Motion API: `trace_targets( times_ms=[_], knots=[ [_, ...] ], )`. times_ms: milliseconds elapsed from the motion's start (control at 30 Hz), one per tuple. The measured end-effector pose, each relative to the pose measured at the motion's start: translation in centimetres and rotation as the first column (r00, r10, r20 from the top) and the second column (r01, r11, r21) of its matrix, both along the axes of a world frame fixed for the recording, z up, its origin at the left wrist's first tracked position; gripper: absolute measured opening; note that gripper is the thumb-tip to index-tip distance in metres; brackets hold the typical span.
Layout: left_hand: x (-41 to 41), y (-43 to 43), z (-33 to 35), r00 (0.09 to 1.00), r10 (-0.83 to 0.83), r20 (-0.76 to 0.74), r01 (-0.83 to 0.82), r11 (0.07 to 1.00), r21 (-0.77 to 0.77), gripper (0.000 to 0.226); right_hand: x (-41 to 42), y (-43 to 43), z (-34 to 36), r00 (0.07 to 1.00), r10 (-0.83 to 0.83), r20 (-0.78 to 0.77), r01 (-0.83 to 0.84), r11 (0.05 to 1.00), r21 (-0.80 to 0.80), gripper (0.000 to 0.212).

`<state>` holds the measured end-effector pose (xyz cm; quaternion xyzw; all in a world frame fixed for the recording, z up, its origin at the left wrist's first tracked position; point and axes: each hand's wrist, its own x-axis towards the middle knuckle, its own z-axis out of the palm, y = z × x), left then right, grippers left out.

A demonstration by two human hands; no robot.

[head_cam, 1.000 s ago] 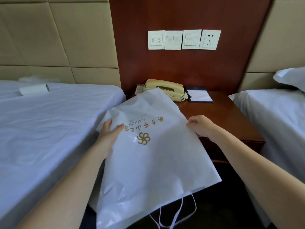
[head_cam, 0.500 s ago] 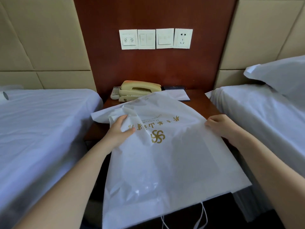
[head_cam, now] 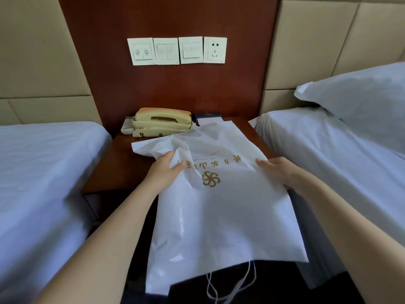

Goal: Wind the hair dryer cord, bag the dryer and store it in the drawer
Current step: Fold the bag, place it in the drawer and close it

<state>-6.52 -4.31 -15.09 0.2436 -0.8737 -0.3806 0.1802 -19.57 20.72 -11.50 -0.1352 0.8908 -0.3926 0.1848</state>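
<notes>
Scene: a person stands between two white-sheeted beds, holding a white drawstring bag (head_cam: 219, 216) over a dark wooden nightstand (head_cam: 122, 163)
Bag: printed with a gold emblem and gold lettering that read upside down to the wearer; its far end rests on the nightstand top, its near end overhangs the front edge
Long axis: runs away from the wearer, from the drawstring cords (head_cam: 232, 286) hanging at the near end to the crumpled far end near the telephone (head_cam: 162, 122)
Left hand (head_cam: 163, 170): closed on a bunched fold at the bag's upper left, thumb on top of the fabric
Right hand (head_cam: 276, 172): pinching the bag's right edge, fingers curled under the fabric, roughly level with the left hand
Mouth of the bag: judged to be at the near end, where the cords hang, so it lies below and behind both grips
Hair dryer: not visible anywhere in view; the bag looks flat, though whether anything is inside cannot be told for certain
Drawer: presumably in the nightstand front below the bag, but hidden in shadow
Nearer hand: neither is close to the opening; both sit well up the bag, near its middle
Likely requirement: hands would have to travel down toward the cords, or the bag be turned end for end, before anything could go in
</notes>
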Motion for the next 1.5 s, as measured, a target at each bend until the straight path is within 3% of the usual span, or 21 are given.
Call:
trace_targets(
  times_ms=[67, 267, 367, 533, 633, 700, 800, 933, 1167, 1333, 1433, 1500],
  knots=[
    [-0.8, 0.2, 0.0, 0.998, -0.011, -0.056, 0.014, 0.999, 0.047, 0.044, -0.1, -0.3, -0.3, 0.998, 0.047, 0.035, -0.048, 0.999, 0.024, 0.036],
    [-2.2, -0.6, 0.2, 0.980, 0.037, -0.197, -0.015, 0.993, 0.114, 0.034, 0.4, -0.5, -1.5, 0.939, 0.232, 0.253, -0.196, 0.967, -0.160, 0.025],
    [-1.7, -0.9, 0.6, 0.976, 0.110, -0.190, -0.091, 0.990, 0.108, 0.034, 0.4, -0.3, -1.7, 0.969, 0.178, 0.172, -0.151, 0.975, -0.161, 0.025],
    [1.5, -1.8, 0.8, 0.922, 0.364, -0.132, -0.352, 0.930, 0.107, 0.019, 0.1, 0.7, -2.3, 0.996, 0.010, -0.087, -0.016, 0.997, -0.069, 0.047],
    [4.7, -1.7, 0.2, 0.886, 0.452, -0.104, -0.433, 0.887, 0.163, 0.027, 0.9, 1.7, -2.8, 0.996, 0.005, -0.089, -0.017, 0.990, -0.142, 0.027],
    [6.4, -0.9, -0.4, 0.848, 0.512, -0.134, -0.452, 0.833, 0.319, 0.043, 1.5, 2.4, -3.4, 1.000, -0.023, -0.008, 0.021, 0.973, -0.231, 0.025],
    [8.7, 1.4, -1.8, 0.814, 0.569, -0.114, -0.357, 0.646, 0.675, 0.056, 2.9, 2.9, -4.4, 0.991, -0.003, 0.135, 0.044, 0.952, -0.304, 0.040],
    [11.0, 3.7, -4.1, 0.949, 0.316, -0.001, -0.174, 0.523, 0.834, 0.038, 5.4, 3.4, -4.9, 0.965, -0.001, 0.263, 0.091, 0.940, -0.328, 0.023],
    [14.0, 5.7, -6.6, 0.941, 0.337, 0.023, -0.223, 0.570, 0.791, 0.021, 8.2, 5.1, -5.7, 0.957, -0.010, 0.290, 0.119, 0.925, -0.360, 0.016],
    [16.0, 5.2, -6.0, 0.890, 0.455, -0.027, -0.358, 0.734, 0.577, 0.012, 8.8, 6.2, -5.6, 0.973, -0.080, 0.215, 0.160, 0.909, -0.384, 0.019],
    [17.3, 4.7, -4.7, 0.889, 0.458, -0.017, -0.405, 0.801, 0.442, 0.014, 9.6, 6.9, -5.6, 0.991, -0.097, 0.088, 0.121, 0.933, -0.338, 0.023],
    [18.0, 4.5, -4.0, 0.883, 0.470, 0.009, -0.423, 0.787, 0.449, 0.019, 10.1, 7.5, -5.3, 0.995, -0.093, -0.042, 0.077, 0.952, -0.296, 0.020]
  ],
)
